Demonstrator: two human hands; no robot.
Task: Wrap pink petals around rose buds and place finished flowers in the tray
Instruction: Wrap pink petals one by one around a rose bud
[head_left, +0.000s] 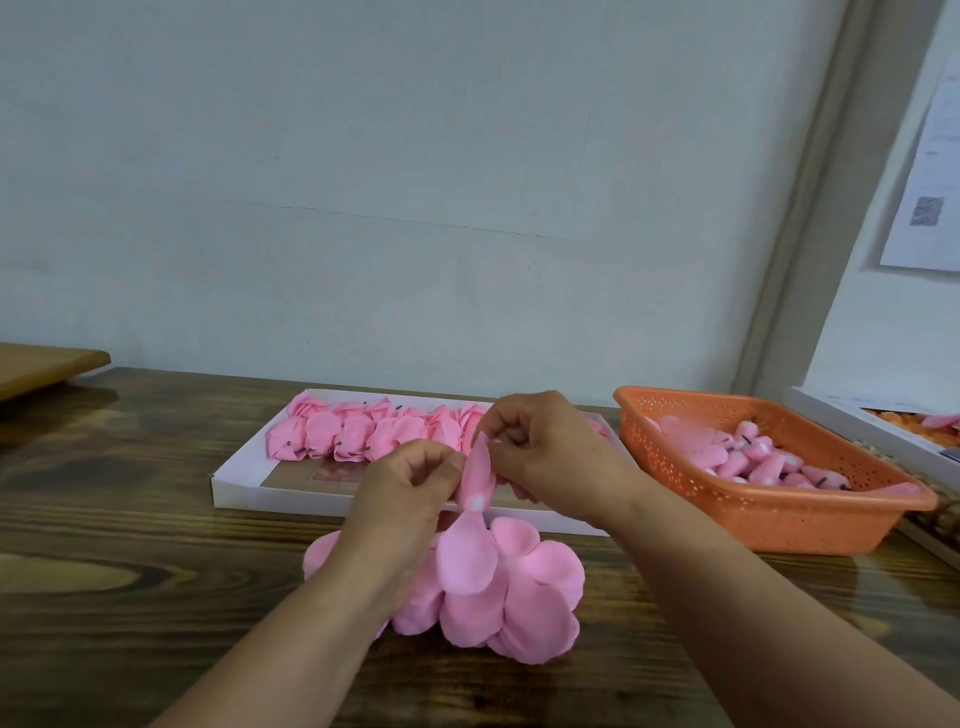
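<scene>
Both hands meet above the table's middle on one pink petal piece (477, 483) with a white centre spot. My left hand (402, 499) pinches its left side, and my right hand (545, 457) pinches its upper edge. A lower petal hangs down from it over a pile of loose pink petals (524, 592) on the wooden table. Behind the hands lies a flat white tray (236, 486) with two rows of finished pink flowers (358, 434) along its far side. An orange basket (769, 514) at the right holds several pink rose buds (753, 460). No bud shows between my fingers.
A wooden board edge (47, 366) sticks in at the far left. Another white tray (852, 421) with orange and pink pieces lies at the far right edge. A pale wall stands close behind the dark wooden table (130, 519).
</scene>
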